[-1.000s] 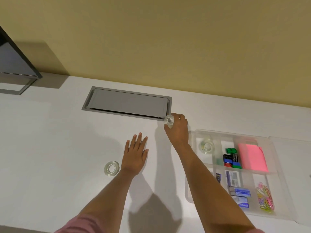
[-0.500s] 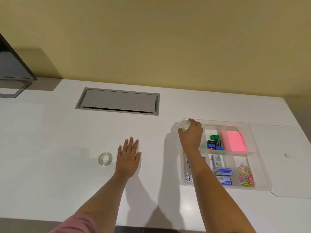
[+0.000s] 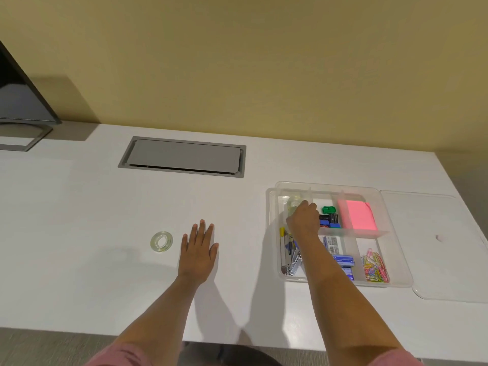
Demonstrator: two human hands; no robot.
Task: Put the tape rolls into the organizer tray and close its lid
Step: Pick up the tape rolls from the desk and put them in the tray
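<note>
In tray: right hand (image 3: 303, 220) is reaching into clear plastic organizer tray (image 3: 396, 265), 11 o'clock compartment, over clear tape (image 3: 293, 202); grip indiscernible.
Outstanding: clear tape roll (image 3: 161, 241) is lying on white bench (image 3: 79, 220), at 9 o'clock of flat, empty left hand (image 3: 199, 249).
Lid: clear lid (image 3: 433, 233) is lying open, 3 o'clock of tray.

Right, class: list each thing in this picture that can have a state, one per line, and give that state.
organizer tray: open, lid off.
lid: flat on the desk, right of the tray.
tape roll on the desk: flat, outside the tray, untouched.
tape in the tray: in the far left compartment, under the right hand's fingers.
left hand: open, palm down on the desk.
right hand: inside the tray; grip unclear.
desk hatch: shut.
</note>
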